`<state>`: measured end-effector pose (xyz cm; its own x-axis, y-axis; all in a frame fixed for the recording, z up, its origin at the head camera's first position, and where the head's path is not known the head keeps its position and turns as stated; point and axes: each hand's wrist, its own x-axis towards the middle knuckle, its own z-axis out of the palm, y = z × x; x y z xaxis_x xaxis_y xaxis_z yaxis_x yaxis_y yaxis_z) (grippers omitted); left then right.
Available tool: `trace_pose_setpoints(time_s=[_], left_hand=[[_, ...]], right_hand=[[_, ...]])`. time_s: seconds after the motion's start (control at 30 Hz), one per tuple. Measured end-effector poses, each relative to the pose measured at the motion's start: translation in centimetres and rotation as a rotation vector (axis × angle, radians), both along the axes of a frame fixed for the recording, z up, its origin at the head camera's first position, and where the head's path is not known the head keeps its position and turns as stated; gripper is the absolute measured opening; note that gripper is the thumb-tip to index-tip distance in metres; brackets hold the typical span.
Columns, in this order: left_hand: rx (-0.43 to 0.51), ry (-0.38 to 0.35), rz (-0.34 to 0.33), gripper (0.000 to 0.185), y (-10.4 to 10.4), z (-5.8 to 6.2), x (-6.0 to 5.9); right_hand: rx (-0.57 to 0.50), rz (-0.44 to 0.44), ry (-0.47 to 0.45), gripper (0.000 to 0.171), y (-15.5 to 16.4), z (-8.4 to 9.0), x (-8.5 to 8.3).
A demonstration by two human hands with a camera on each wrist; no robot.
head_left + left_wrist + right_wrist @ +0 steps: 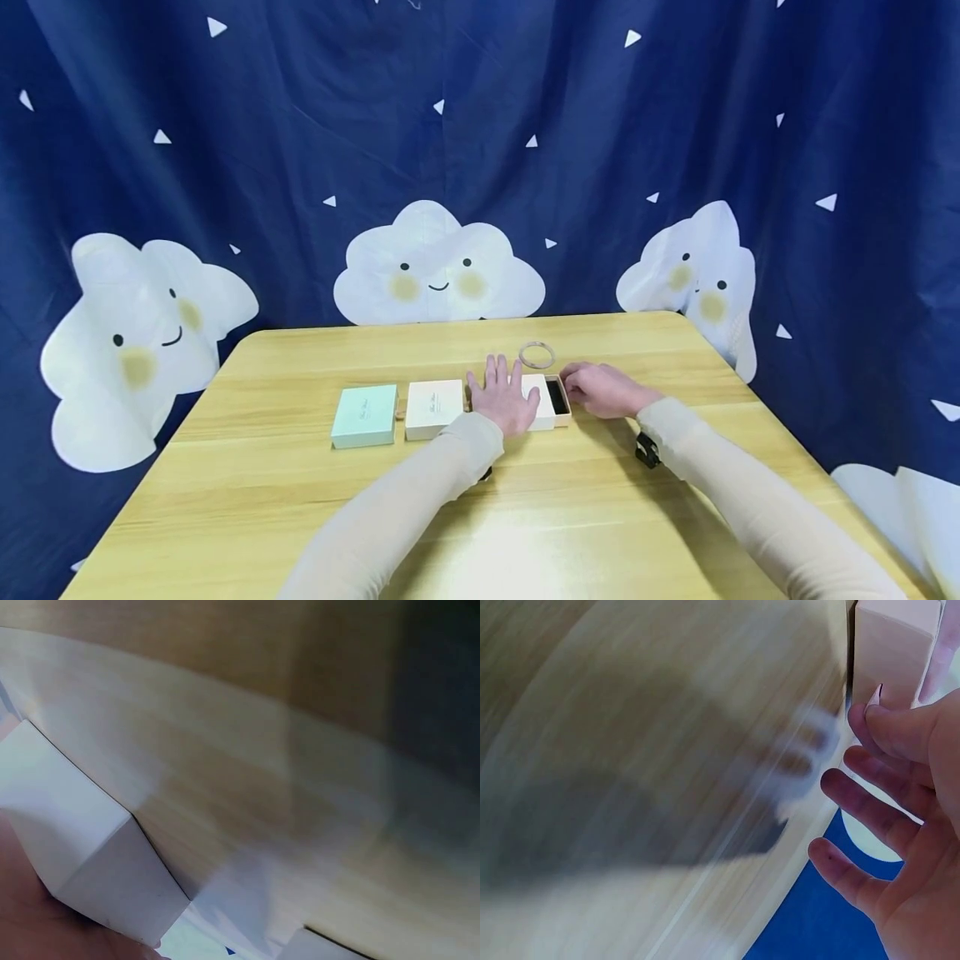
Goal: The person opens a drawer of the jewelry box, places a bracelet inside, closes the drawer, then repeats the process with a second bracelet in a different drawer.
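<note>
Three small boxes lie in a row at mid-table: a mint one [364, 415], a white one [433, 408], and a cream sliding box [545, 416] whose drawer shows a black inside [556, 397] at its right end. My left hand [501, 398] lies flat on the cream box with its fingers spread. The left wrist view shows a white box corner [75, 855] beside the palm. My right hand [600, 388] sits just right of the drawer end, its fingers [885, 817] relaxed and holding nothing. A thin ring-shaped bangle [537, 356] lies on the table behind the box.
The wooden table [480, 517] ends at a rounded far edge close to a blue cloud-print curtain [450, 125]. In the right wrist view the cream box [892, 652] stands near the table edge, with blue cloth beyond. Bare wood stretches in front of the boxes.
</note>
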<state>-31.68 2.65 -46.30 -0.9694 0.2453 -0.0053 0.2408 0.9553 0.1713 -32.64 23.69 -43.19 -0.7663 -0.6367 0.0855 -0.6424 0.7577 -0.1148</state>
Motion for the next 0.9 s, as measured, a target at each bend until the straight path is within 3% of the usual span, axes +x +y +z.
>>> trace_pose_setpoints(time_s=[0.27,0.5,0.9], left_hand=[[0.008,-0.018,-0.01,0.07,-0.2,1.0,0.6],[0.005,-0.044,-0.004,0.07,-0.1,0.8,0.4],[0.004,-0.021,-0.014,0.068,-0.3,1.2,0.8]], right_hand=[[0.014,-0.006,-0.007,0.017,0.5,-0.2,-0.2],[0.018,-0.003,0.01,0.014,0.9,-0.1,-0.1],[0.039,-0.026,0.015,0.015,1.8,-0.1,0.0]])
